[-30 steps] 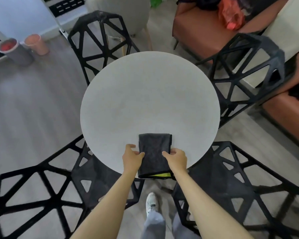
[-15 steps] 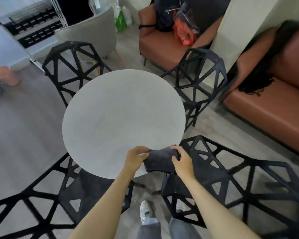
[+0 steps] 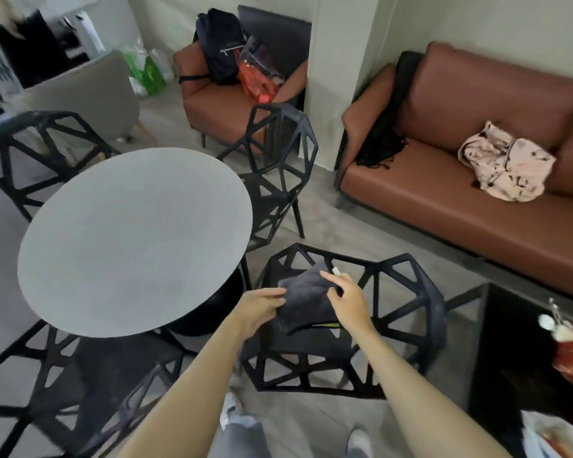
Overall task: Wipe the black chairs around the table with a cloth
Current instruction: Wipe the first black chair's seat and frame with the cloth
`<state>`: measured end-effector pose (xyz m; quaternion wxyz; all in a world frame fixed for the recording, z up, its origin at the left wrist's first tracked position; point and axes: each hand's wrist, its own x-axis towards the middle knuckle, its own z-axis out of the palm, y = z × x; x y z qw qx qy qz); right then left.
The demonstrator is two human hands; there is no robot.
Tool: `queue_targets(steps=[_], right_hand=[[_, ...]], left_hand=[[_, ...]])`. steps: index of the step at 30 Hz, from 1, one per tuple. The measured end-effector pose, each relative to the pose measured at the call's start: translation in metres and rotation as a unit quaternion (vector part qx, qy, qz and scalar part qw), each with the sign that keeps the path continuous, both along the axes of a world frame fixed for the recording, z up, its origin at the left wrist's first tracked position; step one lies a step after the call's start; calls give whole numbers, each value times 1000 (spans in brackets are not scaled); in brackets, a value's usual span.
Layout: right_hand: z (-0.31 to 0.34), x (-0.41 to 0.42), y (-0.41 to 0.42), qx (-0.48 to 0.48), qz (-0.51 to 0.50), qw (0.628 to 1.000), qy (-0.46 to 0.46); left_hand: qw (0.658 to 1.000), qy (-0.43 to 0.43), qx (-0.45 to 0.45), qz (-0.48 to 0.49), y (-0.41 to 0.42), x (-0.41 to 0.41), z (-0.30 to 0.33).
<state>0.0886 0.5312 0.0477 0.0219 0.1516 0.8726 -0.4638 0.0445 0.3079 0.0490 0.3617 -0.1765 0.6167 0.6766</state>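
over the seat of the black chair (image 3: 420, 312) at about five o'clock from the bench (image 3: 129, 239), the cloth (image 3: 306, 300) had just come off the benchtop, where it lay a second earlier. both hands carried it across: the left hand (image 3: 260, 307) pinched its near-left edge, the right hand (image 3: 346, 300) curled over its right side. so the wiping looked ready to start on this chair. the cloth was dark grey, folded thick, a yellow-green strip showing at its lower edge, hanging slightly slack.

Black chair (image 3: 407, 312) seat carries dark cloth (image 3: 306, 300), on grey floor (image 3: 311, 421).
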Motion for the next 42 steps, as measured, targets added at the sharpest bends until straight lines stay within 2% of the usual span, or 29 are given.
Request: queue_targets(steps=[5, 12, 21, 23, 26, 29, 32, 34, 37, 39, 42], right_hand=[[-1, 45, 92, -16, -16, 1000, -13], [6, 111, 200, -3, -16, 999, -40], [-10, 162, 248, 119, -33, 992, -36], [-25, 163, 248, 130, -34, 990, -46], [-47, 167, 245, 179, -40, 982, -52], [-60, 169, 236, 303, -35, 952, 12], [-72, 166, 225, 383, 47, 919, 85], [-82, 163, 222, 418, 108, 900, 53], [-94, 160, 225, 450, 148, 881, 9], [-97, 153, 229, 446, 154, 881, 8], [-103, 137, 236, 422, 155, 893, 21]], left_hand=[[992, 107, -58, -35, 94, 47, 3], [962, 182, -168, -116, 206, 104, -3], [926, 233, -238, -176, 280, 143, -20], [926, 221, -256, -165, 287, 148, -33], [956, 157, -222, -109, 295, 158, -56], [970, 141, -186, -69, 303, 164, -79], [971, 159, -166, -58, 305, 168, -92], [973, 168, -156, -36, 304, 170, -98], [980, 140, -139, 33, 298, 177, -112], [976, 130, -169, 46, 292, 182, -125], [953, 125, -274, -36, 276, 191, -145]])
